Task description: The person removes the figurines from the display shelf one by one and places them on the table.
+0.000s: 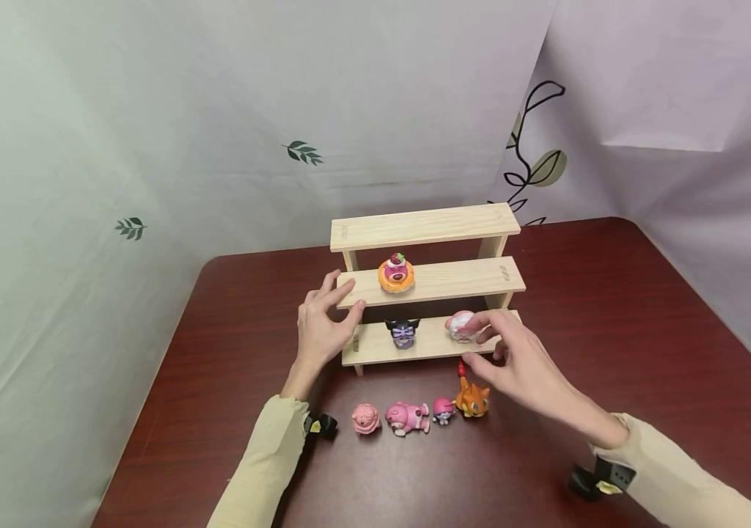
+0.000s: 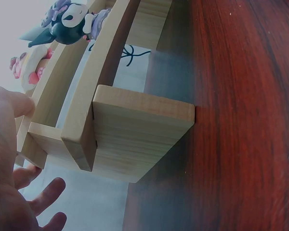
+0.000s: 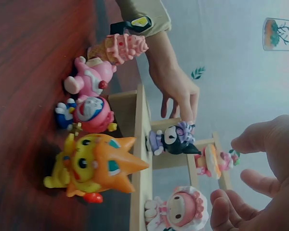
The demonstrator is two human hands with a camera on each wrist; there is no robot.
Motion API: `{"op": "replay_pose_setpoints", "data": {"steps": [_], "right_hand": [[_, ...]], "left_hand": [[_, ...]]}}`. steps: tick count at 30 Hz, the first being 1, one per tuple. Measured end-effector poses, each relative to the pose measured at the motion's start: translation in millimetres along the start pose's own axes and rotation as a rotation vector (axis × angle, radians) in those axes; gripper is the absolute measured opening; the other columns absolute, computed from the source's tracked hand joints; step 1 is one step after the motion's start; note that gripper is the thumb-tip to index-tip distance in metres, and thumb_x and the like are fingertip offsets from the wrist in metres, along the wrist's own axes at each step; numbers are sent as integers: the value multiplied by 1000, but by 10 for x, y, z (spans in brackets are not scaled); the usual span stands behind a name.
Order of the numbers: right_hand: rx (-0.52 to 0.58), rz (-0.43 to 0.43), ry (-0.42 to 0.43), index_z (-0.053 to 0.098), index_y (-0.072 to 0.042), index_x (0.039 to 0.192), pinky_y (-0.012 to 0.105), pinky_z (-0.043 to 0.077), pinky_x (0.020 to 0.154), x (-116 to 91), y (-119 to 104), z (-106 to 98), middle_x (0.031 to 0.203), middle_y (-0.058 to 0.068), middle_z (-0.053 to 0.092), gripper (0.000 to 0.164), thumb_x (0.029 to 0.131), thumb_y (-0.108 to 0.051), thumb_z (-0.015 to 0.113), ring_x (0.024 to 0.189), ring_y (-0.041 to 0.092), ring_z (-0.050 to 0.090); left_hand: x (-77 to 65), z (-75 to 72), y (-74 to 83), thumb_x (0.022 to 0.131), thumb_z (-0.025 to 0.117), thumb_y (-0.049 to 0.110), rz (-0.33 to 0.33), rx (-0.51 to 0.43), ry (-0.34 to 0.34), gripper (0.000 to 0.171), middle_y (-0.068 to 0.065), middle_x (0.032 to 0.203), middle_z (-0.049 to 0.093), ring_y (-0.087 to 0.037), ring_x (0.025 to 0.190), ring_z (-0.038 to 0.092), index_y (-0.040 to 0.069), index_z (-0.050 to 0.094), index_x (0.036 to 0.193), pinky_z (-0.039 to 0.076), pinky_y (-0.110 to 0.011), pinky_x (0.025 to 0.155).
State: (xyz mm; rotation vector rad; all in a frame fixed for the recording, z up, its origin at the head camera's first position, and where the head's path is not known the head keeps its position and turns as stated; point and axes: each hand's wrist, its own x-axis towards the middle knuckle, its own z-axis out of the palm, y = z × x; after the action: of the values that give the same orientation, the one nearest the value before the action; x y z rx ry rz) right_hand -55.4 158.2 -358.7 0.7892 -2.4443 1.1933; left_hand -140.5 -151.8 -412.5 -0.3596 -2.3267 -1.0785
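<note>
A three-tier wooden display stand stands on the table. My left hand grips the left end of its middle board, thumb at the front edge. My right hand hovers by the right end of the bottom board, fingers spread and slightly bent beside a figurine in a white-and-pink hood. In the right wrist view a gap shows between fingertips and hood. A black-and-purple figurine stands left of it on the same board. On the middle board sits a pink bear figurine in an orange ring.
Before the stand, a row of figurines lies on the dark red table: a pink ice-cream-cone figurine, a pink bear figurine, a small pink-hooded figurine and an orange-and-yellow one. Pale curtains hang behind.
</note>
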Motion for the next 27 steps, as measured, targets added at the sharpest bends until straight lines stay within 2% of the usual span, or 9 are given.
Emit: {"op": "replay_pose_setpoints", "data": {"steps": [7, 14, 20, 27], "right_hand": [[23, 68, 25, 62, -2, 107, 30, 50, 63, 212, 17, 57, 100, 8, 63, 31, 81, 1, 77, 83, 22, 63], [50, 134, 23, 61, 1, 112, 37, 52, 71, 395, 46, 104, 103, 12, 61, 32, 84, -1, 75, 88, 23, 64], [66, 152, -3, 59, 2, 115, 39, 52, 72, 541, 59, 142, 111, 21, 60, 34, 84, 0, 74, 90, 26, 65], [93, 168, -9, 59, 2, 118, 45, 52, 73, 686, 59, 180, 115, 22, 58, 36, 85, -2, 73, 92, 27, 62]], "left_hand": [[-15, 10, -11, 84, 76, 27, -3, 4, 0, 39, -9, 138, 60, -38, 101, 59, 12, 75, 120, 40, -57, 86], [-7, 9, -21, 83, 77, 26, 13, 12, 10, 39, -10, 136, 61, -39, 98, 60, 11, 76, 119, 41, -56, 84], [-6, 4, -18, 83, 77, 26, 11, 9, 7, 39, -11, 137, 61, -38, 99, 60, 11, 76, 119, 41, -56, 85], [0, 4, -7, 82, 78, 27, 18, 0, 14, 41, -9, 137, 61, -38, 100, 60, 11, 75, 119, 41, -57, 85]]}}
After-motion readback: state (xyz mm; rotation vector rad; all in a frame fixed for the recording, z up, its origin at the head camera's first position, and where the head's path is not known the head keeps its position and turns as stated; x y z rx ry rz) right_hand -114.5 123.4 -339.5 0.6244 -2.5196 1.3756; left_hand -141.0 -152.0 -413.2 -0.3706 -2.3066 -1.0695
